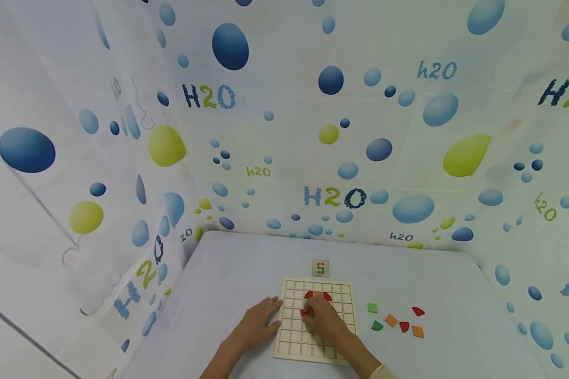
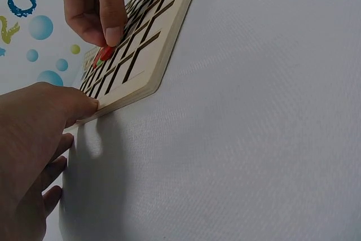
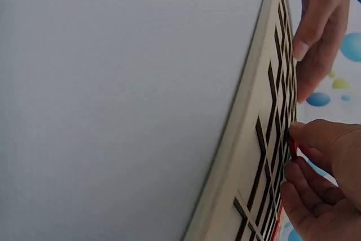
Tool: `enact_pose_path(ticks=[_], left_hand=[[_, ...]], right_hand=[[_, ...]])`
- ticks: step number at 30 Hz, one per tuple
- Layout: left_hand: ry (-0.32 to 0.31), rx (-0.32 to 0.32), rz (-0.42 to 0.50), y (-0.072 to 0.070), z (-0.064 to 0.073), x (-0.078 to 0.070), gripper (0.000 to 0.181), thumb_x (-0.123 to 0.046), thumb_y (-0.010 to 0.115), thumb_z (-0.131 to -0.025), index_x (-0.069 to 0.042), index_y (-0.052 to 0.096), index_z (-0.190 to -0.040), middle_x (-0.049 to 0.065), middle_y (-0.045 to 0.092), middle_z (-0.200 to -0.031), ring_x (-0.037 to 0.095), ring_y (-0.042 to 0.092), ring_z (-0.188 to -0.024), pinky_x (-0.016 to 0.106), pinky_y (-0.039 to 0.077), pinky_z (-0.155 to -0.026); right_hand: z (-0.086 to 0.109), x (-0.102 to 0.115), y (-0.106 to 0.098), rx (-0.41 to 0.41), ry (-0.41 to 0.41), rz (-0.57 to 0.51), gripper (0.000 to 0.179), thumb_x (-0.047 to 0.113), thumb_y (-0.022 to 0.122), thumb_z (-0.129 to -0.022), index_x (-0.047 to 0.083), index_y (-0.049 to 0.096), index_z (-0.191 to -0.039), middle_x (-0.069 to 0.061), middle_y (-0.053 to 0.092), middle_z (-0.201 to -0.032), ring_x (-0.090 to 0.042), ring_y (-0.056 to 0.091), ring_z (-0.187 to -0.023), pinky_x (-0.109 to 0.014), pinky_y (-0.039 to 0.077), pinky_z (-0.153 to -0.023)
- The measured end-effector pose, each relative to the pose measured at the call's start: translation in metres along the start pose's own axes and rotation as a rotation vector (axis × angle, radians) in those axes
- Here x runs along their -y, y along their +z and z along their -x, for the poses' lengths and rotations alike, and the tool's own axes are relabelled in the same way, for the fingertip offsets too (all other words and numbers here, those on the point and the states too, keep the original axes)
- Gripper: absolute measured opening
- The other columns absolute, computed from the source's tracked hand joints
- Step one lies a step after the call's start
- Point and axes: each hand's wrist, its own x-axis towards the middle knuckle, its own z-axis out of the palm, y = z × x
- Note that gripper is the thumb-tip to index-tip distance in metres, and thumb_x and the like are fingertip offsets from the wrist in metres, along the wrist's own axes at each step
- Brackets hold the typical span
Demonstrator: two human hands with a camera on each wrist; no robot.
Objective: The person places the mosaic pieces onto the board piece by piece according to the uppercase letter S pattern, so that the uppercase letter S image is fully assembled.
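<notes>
A wooden grid board (image 1: 289, 337) lies on the white table, with rows of square cells. My right hand (image 1: 326, 318) is over its middle, thumb and fingertips pinching a small red tile (image 2: 106, 53) close to the cells. Just beyond those fingers, a red quarter-round tile (image 1: 327, 297), an orange tile (image 1: 318, 293) and another red tile (image 1: 308, 294) sit in a row in the grid. A light green tile (image 1: 305, 302) shows partly behind the hand. My left hand (image 1: 257, 325) rests at the board's left edge, its fingers extended and the thumb touching the rim.
Right of the board lie loose tiles: a light green square (image 1: 372, 308), a dark green quarter-round (image 1: 377, 326), orange squares (image 1: 418, 331) and red quarter-rounds (image 1: 404, 327). Behind the board is a small card (image 1: 320, 268) with an S-shaped pattern. A printed curtain (image 1: 284, 137) surrounds the table.
</notes>
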Motion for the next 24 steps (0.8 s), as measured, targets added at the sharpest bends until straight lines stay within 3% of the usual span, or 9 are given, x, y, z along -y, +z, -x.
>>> enact_pose_path(ticks=[9,24], left_hand=[[-0.004,0.005,0.003,-0.0009,0.0008,-0.0017,0.056,-0.03,0.069,-0.101,-0.009,0.055,-0.152,0.016,0.054,-0.158,0.043,0.046,-0.149,0.067,0.041,-0.117],[-0.009,0.007,-0.002,0.0007,0.0003,-0.0001,0.057,-0.031,0.068,-0.102,-0.009,0.054,-0.152,0.014,0.053,-0.159,0.042,0.045,-0.15,0.067,0.04,-0.118]], right_hand=[[0.0024,0.0034,0.0017,-0.012,-0.01,0.096,0.01,0.014,0.079,-0.095,0.01,0.071,-0.1,0.002,0.062,-0.099,-0.004,0.052,-0.083,-0.023,0.054,-0.072],[0.004,0.0053,-0.0018,-0.016,-0.005,0.122,0.017,0.016,0.08,-0.095,0.008,0.072,-0.107,0.0,0.063,-0.104,-0.007,0.055,-0.087,-0.03,0.059,-0.081]])
